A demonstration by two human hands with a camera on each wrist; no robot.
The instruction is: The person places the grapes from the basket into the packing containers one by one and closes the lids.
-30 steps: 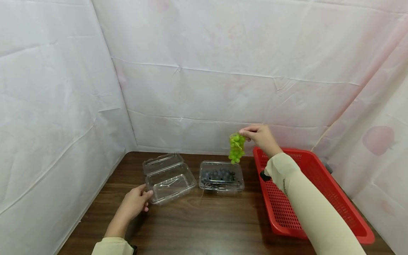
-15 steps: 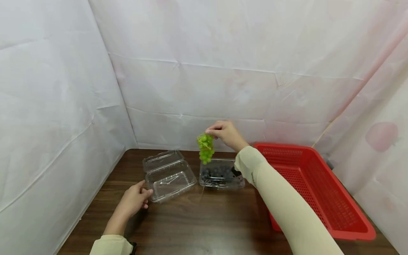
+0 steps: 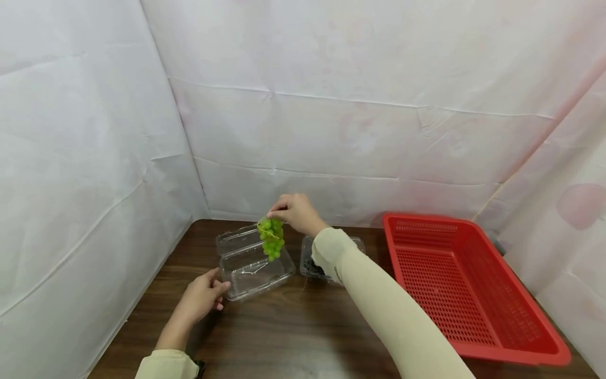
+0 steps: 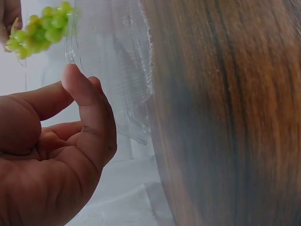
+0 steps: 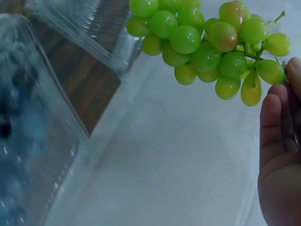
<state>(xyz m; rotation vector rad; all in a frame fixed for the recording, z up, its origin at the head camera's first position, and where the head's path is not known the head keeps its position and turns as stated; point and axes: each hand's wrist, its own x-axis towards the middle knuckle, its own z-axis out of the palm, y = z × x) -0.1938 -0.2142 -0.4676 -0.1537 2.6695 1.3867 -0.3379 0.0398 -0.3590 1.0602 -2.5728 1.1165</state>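
A bunch of green grapes (image 3: 271, 239) hangs from my right hand (image 3: 297, 213), whose thumb and fingers pinch it by the stem at the top. In the head view it overlaps an open clear plastic clamshell box (image 3: 258, 279), lid folded back, on the brown table. My left hand (image 3: 202, 296) is at the box's left side, thumb and forefinger pinching its rim; the left wrist view shows the fingertips (image 4: 73, 77) right at that clear edge. Beside it stands a lidded clear clamshell box (image 5: 56, 155) with dark grapes (image 5: 23, 127) inside, partly hidden by my right sleeve.
A red plastic basket (image 3: 516, 287) with a slotted bottom takes up the table's right side. White sheeting (image 3: 331, 131) closes off the back and both sides. Bare brown tabletop (image 3: 284, 331) lies in front of the boxes.
My right hand has carried the green grapes leftward from near the basket, past the box of dark grapes, to over the open box. My left hand has stayed in place.
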